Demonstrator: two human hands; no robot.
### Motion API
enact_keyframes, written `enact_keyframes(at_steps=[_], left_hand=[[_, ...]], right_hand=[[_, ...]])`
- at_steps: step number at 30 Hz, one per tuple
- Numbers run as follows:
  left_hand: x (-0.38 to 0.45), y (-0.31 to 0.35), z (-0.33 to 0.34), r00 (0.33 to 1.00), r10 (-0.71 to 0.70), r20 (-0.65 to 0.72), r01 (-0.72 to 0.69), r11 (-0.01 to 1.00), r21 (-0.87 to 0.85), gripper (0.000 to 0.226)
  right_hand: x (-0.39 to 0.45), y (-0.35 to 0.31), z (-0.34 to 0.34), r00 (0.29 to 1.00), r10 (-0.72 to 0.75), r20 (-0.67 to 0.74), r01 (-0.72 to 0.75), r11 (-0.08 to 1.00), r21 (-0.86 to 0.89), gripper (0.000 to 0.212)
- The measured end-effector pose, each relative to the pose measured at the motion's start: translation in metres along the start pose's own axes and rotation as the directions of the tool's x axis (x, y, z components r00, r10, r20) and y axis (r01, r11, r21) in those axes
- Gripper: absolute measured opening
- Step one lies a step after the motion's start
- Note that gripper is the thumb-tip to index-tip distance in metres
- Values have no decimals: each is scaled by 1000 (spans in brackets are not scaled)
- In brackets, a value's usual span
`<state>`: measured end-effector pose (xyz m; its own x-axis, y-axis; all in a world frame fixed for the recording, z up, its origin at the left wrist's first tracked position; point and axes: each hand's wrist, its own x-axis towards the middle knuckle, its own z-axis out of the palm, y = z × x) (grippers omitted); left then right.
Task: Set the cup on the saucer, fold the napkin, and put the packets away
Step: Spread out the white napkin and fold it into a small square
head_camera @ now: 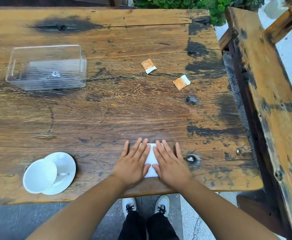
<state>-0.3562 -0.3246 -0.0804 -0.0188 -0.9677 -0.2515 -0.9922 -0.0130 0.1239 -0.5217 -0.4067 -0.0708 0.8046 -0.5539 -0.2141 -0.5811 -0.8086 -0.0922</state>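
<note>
A white napkin [151,160] lies near the table's front edge, mostly covered by my hands. My left hand [133,163] and my right hand [170,164] press flat on it, fingers spread, side by side. At the front left a white cup [40,175] stands on a white saucer [67,163], off-centre toward the saucer's left rim. Two orange-and-white packets lie on the bare wood at the right: one [148,66] farther back, the other [181,82] nearer the right edge. A clear plastic box [46,68] stands at the back left with nothing in it.
The worn wooden table [107,110] has knots and dark stains. A wooden bench [266,84] runs along its right side. Green plants [185,2] grow beyond the far edge. My shoes and dark trousers show below the front edge.
</note>
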Motion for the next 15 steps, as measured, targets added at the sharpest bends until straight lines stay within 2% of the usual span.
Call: enact_keyframes(at_steps=[3, 8, 15], left_hand=[[0, -4, 6, 997, 12, 77, -14, 1000, 14, 66], [-8, -6, 3, 998, 2, 62, -4, 999, 35, 66], [-73, -43, -8, 989, -100, 105, 94, 994, 61, 63]], right_hand=[[2, 3, 4, 995, -7, 102, 7, 1000, 3, 64], [0, -4, -1, 991, -22, 130, 25, 999, -24, 68], [7, -77, -2, 985, -106, 134, 105, 994, 20, 69]])
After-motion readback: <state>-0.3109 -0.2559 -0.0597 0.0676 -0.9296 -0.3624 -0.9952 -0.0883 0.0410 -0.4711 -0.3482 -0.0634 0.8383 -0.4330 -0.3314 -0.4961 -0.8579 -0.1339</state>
